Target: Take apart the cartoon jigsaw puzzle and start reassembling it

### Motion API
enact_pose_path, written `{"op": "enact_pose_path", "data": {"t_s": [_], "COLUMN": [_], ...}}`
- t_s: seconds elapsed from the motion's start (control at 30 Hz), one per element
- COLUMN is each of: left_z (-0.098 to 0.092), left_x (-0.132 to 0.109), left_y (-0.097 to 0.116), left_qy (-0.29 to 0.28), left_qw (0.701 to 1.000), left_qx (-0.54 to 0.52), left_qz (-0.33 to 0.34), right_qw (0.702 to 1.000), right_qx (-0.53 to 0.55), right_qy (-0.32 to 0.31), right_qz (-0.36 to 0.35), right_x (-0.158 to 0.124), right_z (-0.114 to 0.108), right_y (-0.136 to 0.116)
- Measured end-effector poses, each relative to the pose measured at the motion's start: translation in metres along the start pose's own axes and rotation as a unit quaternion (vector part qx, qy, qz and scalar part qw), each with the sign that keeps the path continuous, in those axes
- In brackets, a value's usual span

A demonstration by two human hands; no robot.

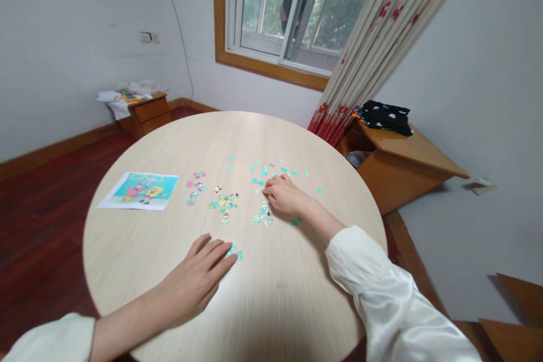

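Note:
My left hand [199,277] lies flat on the round wooden table [139,271], fingers stretched out, its fingertips touching a couple of teal puzzle pieces [235,252]. My right hand [283,194] rests farther out with fingers curled down on the scattered teal pieces [271,171]; what is under the fingertips is hidden. Small groups of loose pieces lie between: pink ones [195,185], yellow ones [224,202] and a mixed cluster [263,215]. A printed cartoon picture sheet [142,190] lies at the table's left.
A low wooden cabinet [146,113] with papers stands by the left wall. Another wooden cabinet [399,164] with a dark dotted cloth [386,116] stands right of the table, below a curtain [373,39] and a window [292,11].

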State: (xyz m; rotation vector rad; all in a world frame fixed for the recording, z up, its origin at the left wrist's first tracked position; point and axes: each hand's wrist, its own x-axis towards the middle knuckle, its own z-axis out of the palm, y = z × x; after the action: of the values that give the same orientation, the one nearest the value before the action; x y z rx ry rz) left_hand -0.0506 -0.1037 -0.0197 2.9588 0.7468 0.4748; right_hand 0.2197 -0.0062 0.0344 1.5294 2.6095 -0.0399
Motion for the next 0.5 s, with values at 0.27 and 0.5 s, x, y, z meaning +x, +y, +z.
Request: {"op": "enact_pose_path", "data": {"t_s": [0.27, 0.5], "left_z": [-0.010, -0.012], "left_x": [-0.023, -0.040], "left_y": [-0.017, -0.018], "left_qy": [0.008, 0.037], "left_qw": [0.999, 0.997], "left_qx": [0.030, 0.033], "left_qz": [-0.044, -0.053], "right_qw": [0.999, 0.999], "right_qx": [-0.006, -0.005], "right_qy": [-0.007, 0.024], "right_qz": [-0.037, -0.028], "right_x": [0.028, 0.090], "right_z": [-0.005, 0.000], "right_y": [-0.028, -0.040]}}
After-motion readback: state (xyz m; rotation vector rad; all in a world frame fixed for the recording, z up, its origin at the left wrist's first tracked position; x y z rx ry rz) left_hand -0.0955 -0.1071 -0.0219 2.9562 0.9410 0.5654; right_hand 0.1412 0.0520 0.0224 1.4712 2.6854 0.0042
